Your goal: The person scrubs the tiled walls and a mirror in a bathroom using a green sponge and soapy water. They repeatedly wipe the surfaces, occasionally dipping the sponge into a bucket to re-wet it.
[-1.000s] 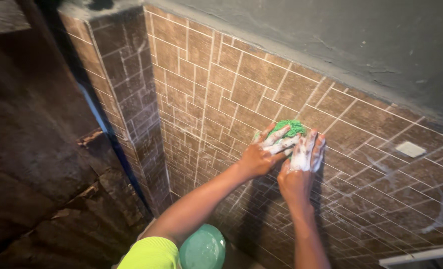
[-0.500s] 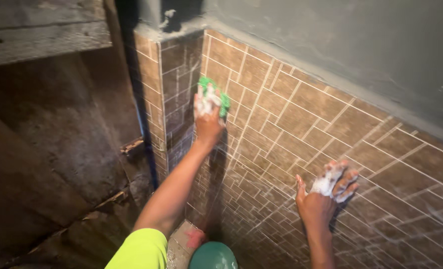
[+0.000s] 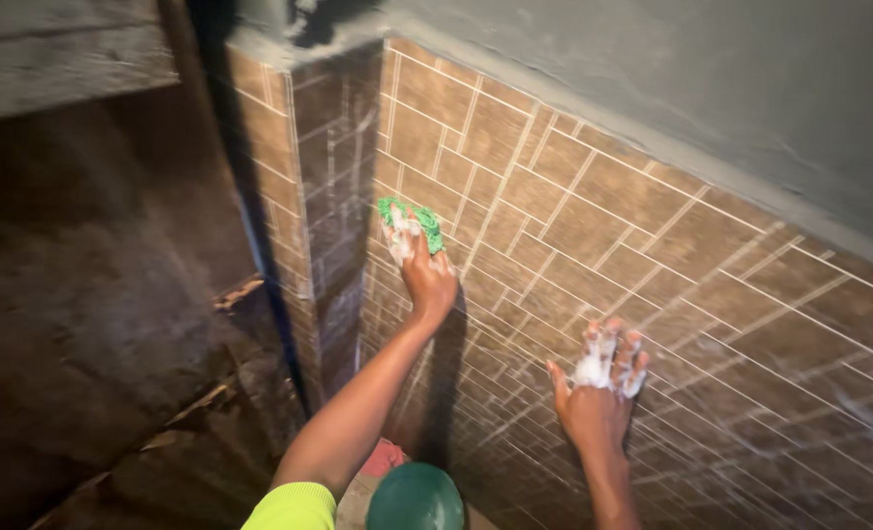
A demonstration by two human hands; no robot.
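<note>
My left hand point(image 3: 419, 260), foamy at the fingers, presses a green scrubbing pad point(image 3: 409, 218) against the brown tiled wall point(image 3: 594, 226), close to the wall's inner corner. My right hand point(image 3: 596, 388) rests flat on the tiles lower and to the right, fingers spread and covered in white soap foam, holding nothing. A yellow-green sleeve point(image 3: 294, 505) covers my left upper arm at the bottom edge.
A tiled pillar point(image 3: 299, 196) juts out left of the corner, with a dark rough wall point(image 3: 93, 294) beyond it. Grey plaster point(image 3: 711, 88) runs above the tiles. A round green container point(image 3: 415, 499) and a reddish patch of floor point(image 3: 385, 456) lie below.
Both hands scrubbed together with the pad one second ago. My left hand then carried the pad left to the corner and has now slid down a little; my right hand stays flat on the tiles.
</note>
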